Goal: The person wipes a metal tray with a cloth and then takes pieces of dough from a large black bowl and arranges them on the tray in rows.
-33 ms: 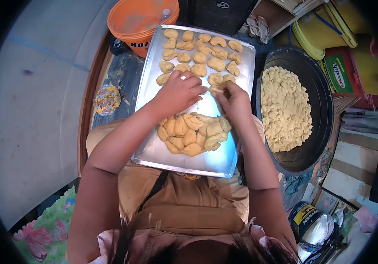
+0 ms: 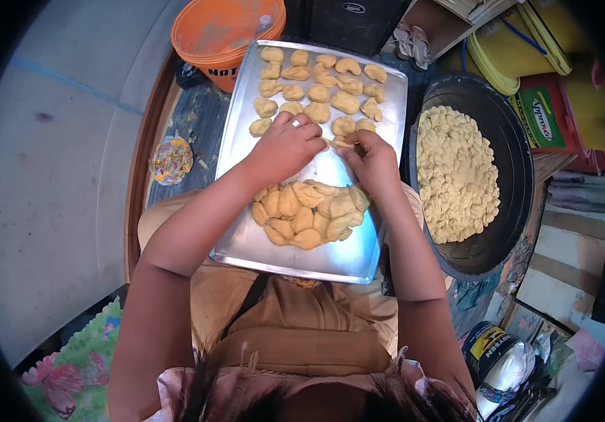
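Observation:
My left hand (image 2: 289, 145), with a ring on one finger, is closed, and a small bit of dough shows at its fingertips. Close beside it, my right hand (image 2: 374, 158) pinches a small piece of dough (image 2: 342, 143) between thumb and fingers. Both hands are over the middle of a metal baking tray (image 2: 235, 253) that rests on my lap. Several rows of shaped dough pieces (image 2: 345, 103) lie on its far half. Nearer to me, below my hands, sits a heap of larger soft dough lumps (image 2: 307, 224).
A round black basin (image 2: 482, 257) at the right holds a pile of small flattened dough pieces (image 2: 457, 176). An orange bucket (image 2: 228, 53) stands beyond the tray's far left corner. Yellow containers (image 2: 520, 56) crowd the far right. A crumpled colourful wrapper (image 2: 171, 160) lies left of the tray.
Both hands have shifted very slightly. A bit of dough now shows at the left fingertips, close to the piece in the right hand. The rows and the heap look the same.

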`<action>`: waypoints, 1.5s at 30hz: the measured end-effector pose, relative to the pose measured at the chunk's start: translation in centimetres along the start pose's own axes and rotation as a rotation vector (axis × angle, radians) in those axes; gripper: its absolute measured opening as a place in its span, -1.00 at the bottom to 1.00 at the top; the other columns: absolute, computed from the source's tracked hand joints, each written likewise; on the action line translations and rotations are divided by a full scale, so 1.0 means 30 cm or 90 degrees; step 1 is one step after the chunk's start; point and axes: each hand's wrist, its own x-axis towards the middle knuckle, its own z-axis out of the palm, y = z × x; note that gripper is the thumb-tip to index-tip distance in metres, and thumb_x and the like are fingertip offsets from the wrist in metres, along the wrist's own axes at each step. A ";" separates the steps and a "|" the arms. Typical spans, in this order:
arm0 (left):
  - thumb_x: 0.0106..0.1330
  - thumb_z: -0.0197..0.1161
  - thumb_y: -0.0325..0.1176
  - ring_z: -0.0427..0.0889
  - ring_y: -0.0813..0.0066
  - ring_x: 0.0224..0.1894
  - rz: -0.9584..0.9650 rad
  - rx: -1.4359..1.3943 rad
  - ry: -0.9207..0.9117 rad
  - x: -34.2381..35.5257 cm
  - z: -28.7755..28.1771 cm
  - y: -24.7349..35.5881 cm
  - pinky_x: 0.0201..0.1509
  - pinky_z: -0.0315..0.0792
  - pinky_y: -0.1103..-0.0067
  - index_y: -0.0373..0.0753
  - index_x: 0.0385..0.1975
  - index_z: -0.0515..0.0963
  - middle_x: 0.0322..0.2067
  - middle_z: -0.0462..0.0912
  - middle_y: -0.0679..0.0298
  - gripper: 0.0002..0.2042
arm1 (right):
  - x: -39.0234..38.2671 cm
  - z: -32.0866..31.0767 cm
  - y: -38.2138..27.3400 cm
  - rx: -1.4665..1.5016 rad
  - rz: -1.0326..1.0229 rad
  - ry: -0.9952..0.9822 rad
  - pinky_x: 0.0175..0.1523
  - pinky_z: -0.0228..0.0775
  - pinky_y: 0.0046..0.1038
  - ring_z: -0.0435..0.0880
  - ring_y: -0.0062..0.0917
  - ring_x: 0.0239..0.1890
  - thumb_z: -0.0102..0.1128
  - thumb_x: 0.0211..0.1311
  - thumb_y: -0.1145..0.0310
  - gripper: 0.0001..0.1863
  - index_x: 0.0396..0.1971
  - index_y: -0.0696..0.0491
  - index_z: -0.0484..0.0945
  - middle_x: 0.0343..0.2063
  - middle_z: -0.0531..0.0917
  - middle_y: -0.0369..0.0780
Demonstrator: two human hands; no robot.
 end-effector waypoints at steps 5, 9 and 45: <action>0.06 0.25 -0.44 0.47 0.39 -0.04 -0.023 0.009 -0.052 0.024 -0.013 0.001 -0.01 0.22 0.38 -0.11 -0.32 0.59 -0.20 0.56 0.39 -0.83 | -0.082 -0.102 -0.011 -0.151 -0.185 -0.041 -0.21 0.44 -0.36 0.62 -0.19 -0.28 0.35 -0.05 0.39 -0.74 -0.30 0.12 0.61 -0.33 0.58 -0.07; 0.07 0.25 -0.43 0.46 0.39 0.01 0.045 -0.027 0.024 0.076 0.012 0.053 0.04 0.21 0.37 -0.10 -0.26 0.61 -0.12 0.57 0.38 -0.79 | -0.094 -0.164 0.091 -0.030 -0.003 -0.259 -0.27 0.45 -0.46 0.63 -0.42 -0.42 0.33 -0.04 0.43 -0.72 -0.26 0.12 0.59 -0.47 0.63 -0.15; 0.23 0.23 -0.39 0.61 0.31 -0.25 -0.408 -0.346 0.033 -0.229 -0.150 -0.059 -0.11 0.45 0.43 -0.28 -0.21 0.57 -0.35 0.62 0.17 -0.82 | -0.036 0.129 -0.170 0.093 -0.222 -0.132 -0.10 0.41 -0.31 0.58 -0.18 -0.20 0.33 0.05 0.32 -0.71 -0.22 0.10 0.59 -0.27 0.58 -0.09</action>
